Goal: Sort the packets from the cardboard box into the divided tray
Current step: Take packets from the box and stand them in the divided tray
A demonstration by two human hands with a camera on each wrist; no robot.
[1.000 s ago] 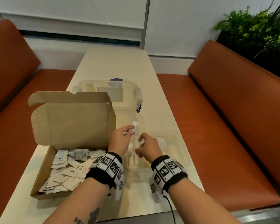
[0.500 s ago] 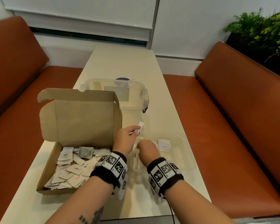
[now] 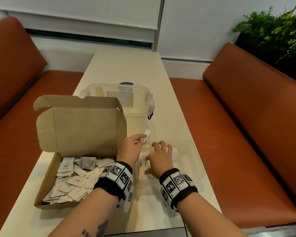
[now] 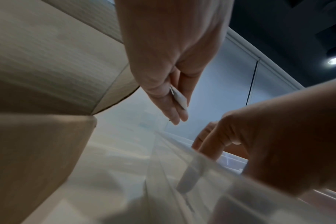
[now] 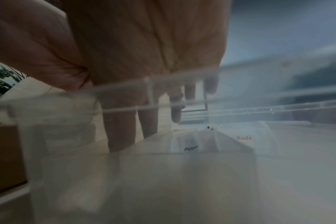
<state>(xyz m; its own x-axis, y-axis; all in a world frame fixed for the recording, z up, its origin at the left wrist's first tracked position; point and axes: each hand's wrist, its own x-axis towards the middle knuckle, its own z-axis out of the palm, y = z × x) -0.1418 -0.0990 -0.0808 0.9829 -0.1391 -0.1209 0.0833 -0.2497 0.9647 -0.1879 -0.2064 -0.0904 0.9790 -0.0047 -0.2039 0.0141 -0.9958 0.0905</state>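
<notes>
On the worktop, the cardboard box holds most packets beside the clear divided tray. Right hand hovers spread inside it; left hand pinches a packet. Best read its label, then drop it flat into the matching compartment.

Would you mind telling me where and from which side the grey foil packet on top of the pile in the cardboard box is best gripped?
I would pinch the grey foil packet by its far edge, coming from above. It lies flat on top of the white packets in the cardboard box, too thin to grasp by its faces, and that edge looks clear of the others.
</notes>
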